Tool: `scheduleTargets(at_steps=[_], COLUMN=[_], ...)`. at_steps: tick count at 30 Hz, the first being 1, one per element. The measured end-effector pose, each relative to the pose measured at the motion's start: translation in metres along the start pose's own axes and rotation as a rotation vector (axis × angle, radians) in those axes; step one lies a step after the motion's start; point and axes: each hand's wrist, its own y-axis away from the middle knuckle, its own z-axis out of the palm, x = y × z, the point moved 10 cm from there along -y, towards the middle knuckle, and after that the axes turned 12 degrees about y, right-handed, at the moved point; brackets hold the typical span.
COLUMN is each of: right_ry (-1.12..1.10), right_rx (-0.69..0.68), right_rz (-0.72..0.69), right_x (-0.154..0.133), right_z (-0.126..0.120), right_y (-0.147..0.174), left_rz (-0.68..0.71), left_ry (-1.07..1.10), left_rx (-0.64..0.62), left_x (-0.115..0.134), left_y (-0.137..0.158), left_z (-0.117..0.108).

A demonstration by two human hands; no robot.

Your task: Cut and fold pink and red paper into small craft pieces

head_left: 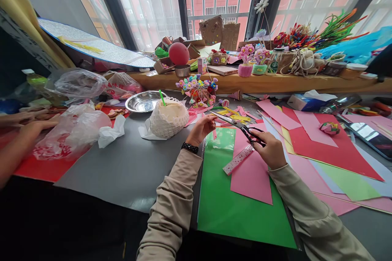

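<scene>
My right hand (271, 149) has its fingers in the black handles of a pair of scissors (241, 125), whose blades point up and left. Close to the blade tips, the fingers of my left hand (200, 129) are pinched together; what they hold is too small to make out. Under both hands lies a green sheet (241, 220) in a clear sleeve. On it are a pink sheet of paper (252, 181) and a patterned pink ruler (238, 160). Yellow and pink paper scraps (240, 116) lie scattered just beyond the scissors.
Left of my hands stands a coconut in white foam netting (168, 120) with a green straw, beside a metal plate (142, 102). Coloured sheets (324, 147), a folded paper flower (329, 128) and a phone (372, 134) lie right. Another person's hand (39, 124) is at far left.
</scene>
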Motion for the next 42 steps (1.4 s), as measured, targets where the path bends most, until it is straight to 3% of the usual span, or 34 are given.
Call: scheduleTargets(at_steps=[7,10,15,20,24,27,32,38,42], right_ry=[-0.523,-0.720,-1.030,-1.135,-1.093,-1.024,-0.501,0.098,0.265], right_rx=[-0.218,-0.264,-0.357,-0.406,-0.442,-0.420,-0.192,0.102,0.120], right_rz=[0.417,0.535,0.600,0.503,0.371,0.385,0.381,0.044,-0.132], right_x=[0.020,0.021,0.013,0.001,-0.009,-0.006,0.014,-0.006,-0.026], right_z=[0.026,0.035,0.051,0.048,0.042,0.041,0.022,-0.009,-0.007], right_y=[0.009,0.013,0.018,0.015,0.012,0.012,0.010,0.005,0.008], left_rz=[0.021,0.014,0.046,0.017,0.024,0.028,0.056,0.048,0.030], left_ry=[-0.063,-0.098,-0.177,-0.182,-0.170,-0.177,-0.230,-0.408,-0.528], left_rx=[0.079,0.084,0.029,0.023,0.060,0.052,0.065,0.070,0.035], left_x=[-0.001,-0.003,-0.002,-0.004,-0.003,-0.004,-0.001,-0.004,-0.010], left_y=[-0.003,-0.003,-0.002,-0.001,-0.001,-0.002,0.000,0.000,0.002], left_z=[-0.010,-0.011,-0.005,-0.002,-0.005,-0.005,-0.004,0.000,0.011])
